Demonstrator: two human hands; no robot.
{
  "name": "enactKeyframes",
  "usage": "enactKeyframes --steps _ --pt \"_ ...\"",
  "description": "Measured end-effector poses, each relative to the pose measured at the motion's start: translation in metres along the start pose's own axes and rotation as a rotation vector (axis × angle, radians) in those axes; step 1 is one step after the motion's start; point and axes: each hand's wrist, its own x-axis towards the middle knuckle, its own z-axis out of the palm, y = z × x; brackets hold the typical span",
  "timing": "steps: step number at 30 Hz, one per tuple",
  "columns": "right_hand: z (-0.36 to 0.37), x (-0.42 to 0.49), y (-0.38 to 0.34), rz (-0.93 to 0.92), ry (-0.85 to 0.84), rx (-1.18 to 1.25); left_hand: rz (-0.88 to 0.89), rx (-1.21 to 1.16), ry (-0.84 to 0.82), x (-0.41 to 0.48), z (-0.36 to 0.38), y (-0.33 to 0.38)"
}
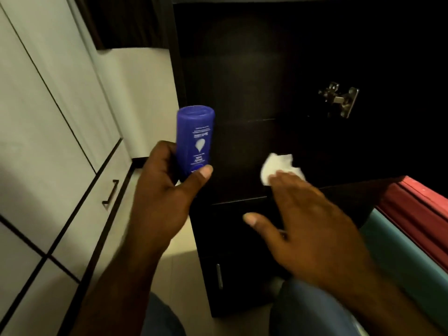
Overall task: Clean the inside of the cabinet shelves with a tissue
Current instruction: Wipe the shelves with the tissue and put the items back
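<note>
Dark, near-black smooth board: one cabinet (242, 88), box-shaped, its inside dim. One flat shelf (232, 185) with a straight front edge; shelf surface shows to the left of the tissue and behind it up to the back panel.

White, soft, crumpled paper: one tissue (276, 164), lying on the shelf near its front edge, toward the right.

Right hand (310, 219): fingers straight and together, tips pressing on the tissue's near side, thumb spread apart over the shelf's front edge.

Left hand (162, 190): curled round one bottle (195, 134), thumb across the front.

Blue glossy plastic: the bottle is a rounded cylinder held upside down, left of the cabinet's side edge and well apart from the tissue.

Bright metal: one hinge (339, 99) on the right inner wall; one slim bar handle (219, 276) on the lower door.

Pale flat panels: cupboard (48, 117) at left, with one dark handle (110, 194).
</note>
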Motion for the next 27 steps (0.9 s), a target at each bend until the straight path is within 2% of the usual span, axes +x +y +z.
enactKeyframes --steps 2,4,7,11,15,17,18,21,24,27 --pt "-0.004 0.004 0.016 0.088 -0.04 -0.112 0.009 0.025 0.026 -0.001 0.001 -0.002" --pt "-0.007 0.011 0.016 0.082 -0.11 -0.168 0.017 0.018 0.072 0.001 -0.001 -0.003" --pt "-0.008 0.027 -0.007 -0.082 -0.253 -0.071 0.019 -0.003 0.118 0.006 -0.003 -0.006" --pt "-0.002 0.056 -0.04 -0.354 -0.345 0.003 0.042 0.064 0.128 0.01 -0.003 -0.009" --pt "-0.007 0.101 -0.04 -0.506 -0.652 0.066 0.097 0.26 0.193 0.015 -0.009 -0.017" --pt "-0.013 0.129 -0.034 -0.476 -0.829 0.123 0.138 0.372 0.242 0.016 -0.011 -0.02" --pt "-0.013 0.142 -0.033 -0.447 -0.866 0.128 0.145 0.408 0.258 0.017 -0.011 -0.022" --pt "0.0 0.177 -0.043 -0.376 -0.813 0.084 0.127 0.499 0.274 0.018 -0.011 -0.026" --pt "0.034 0.213 -0.05 -0.321 -0.751 0.189 0.196 0.579 0.275 0.015 -0.011 -0.03" --pt "0.015 0.2 -0.062 -0.281 -0.696 0.183 0.257 0.613 0.282 0.011 -0.008 -0.033"
